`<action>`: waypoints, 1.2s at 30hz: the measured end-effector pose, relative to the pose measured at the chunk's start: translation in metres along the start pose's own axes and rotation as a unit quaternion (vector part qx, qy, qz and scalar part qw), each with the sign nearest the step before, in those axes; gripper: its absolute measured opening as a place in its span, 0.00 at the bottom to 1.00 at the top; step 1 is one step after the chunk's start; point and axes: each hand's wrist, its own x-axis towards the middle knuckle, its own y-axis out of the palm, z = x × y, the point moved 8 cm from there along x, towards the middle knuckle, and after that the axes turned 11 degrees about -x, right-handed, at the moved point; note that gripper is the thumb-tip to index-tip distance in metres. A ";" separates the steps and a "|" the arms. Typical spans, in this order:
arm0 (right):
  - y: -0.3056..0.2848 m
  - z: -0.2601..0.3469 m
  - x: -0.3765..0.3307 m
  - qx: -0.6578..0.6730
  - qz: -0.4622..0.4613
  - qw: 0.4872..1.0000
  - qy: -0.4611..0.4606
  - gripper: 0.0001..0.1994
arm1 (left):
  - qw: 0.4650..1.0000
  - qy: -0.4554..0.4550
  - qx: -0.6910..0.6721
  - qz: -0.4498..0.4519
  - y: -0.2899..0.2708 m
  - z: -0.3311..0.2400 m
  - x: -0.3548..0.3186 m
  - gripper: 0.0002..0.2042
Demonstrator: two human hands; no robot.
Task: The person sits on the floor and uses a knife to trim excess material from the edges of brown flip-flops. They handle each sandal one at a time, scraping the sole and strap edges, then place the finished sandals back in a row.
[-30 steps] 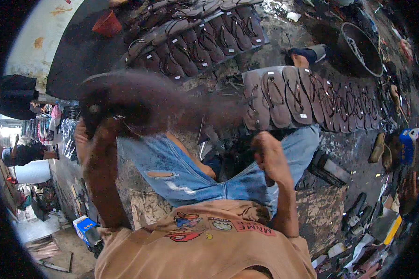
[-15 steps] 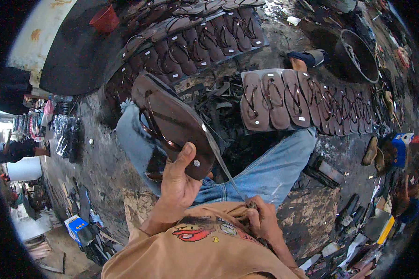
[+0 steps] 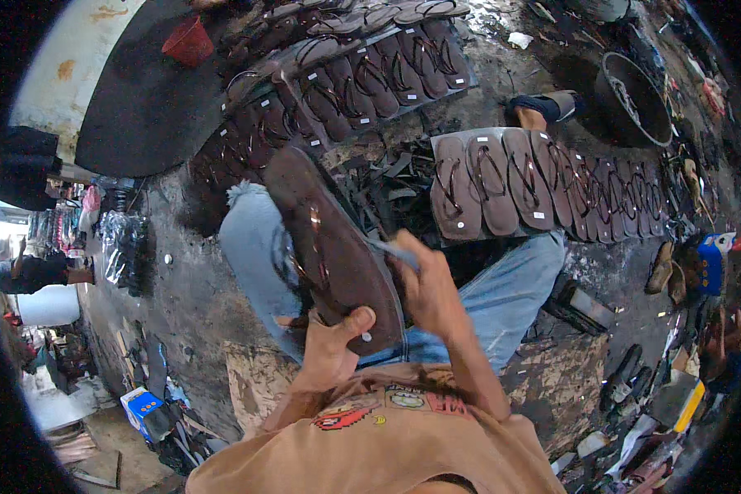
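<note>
Dark-brown flat-soled thong sandal (image 3: 350, 284) is gripped at the heel by the left hand (image 3: 329, 342), thumb on top; at the sandal's right edge, a slim grey blade (image 3: 399, 253), blurred, is clasped in the curled right hand (image 3: 430, 290).

passable: floor (image 3: 181, 263) left of left knee (image 3: 251, 221) | right of knee: held sandal (image 3: 346, 267) | ahead: dark scraps (image 3: 399, 183), sandal rows (image 3: 492, 206)

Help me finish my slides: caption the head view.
Left hand holds a brown sandal; right hand holds a thin tool beside it.
</note>
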 end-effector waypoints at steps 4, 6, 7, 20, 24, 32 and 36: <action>-0.008 -0.011 -0.006 0.007 -0.023 0.999 0.039 0.09 | 0.984 -0.054 -0.171 0.012 0.003 -0.010 -0.010 0.25; -0.010 -0.006 -0.035 -0.052 0.047 0.996 0.047 0.11 | 0.974 -0.010 -0.226 -0.017 0.000 -0.018 -0.009 0.23; -0.006 -0.014 -0.060 -0.050 0.096 0.989 0.095 0.12 | 0.975 -0.013 -0.222 -0.028 0.000 -0.018 -0.011 0.23; 0.038 -0.025 0.023 -0.094 0.038 0.995 -0.005 0.10 | 0.985 -0.012 -0.170 -0.036 0.010 -0.028 -0.019 0.29; 0.068 -0.017 0.102 -0.088 -0.028 0.994 -0.061 0.12 | 0.986 -0.011 -0.165 -0.026 0.003 -0.024 -0.018 0.32; 0.042 0.007 0.097 0.322 0.002 0.947 0.022 0.19 | 0.973 0.013 0.231 -0.003 -0.034 -0.036 -0.026 0.31; 0.010 0.040 0.034 0.246 -0.056 0.968 -0.006 0.18 | 0.946 0.222 0.232 -0.046 0.017 -0.094 0.009 0.25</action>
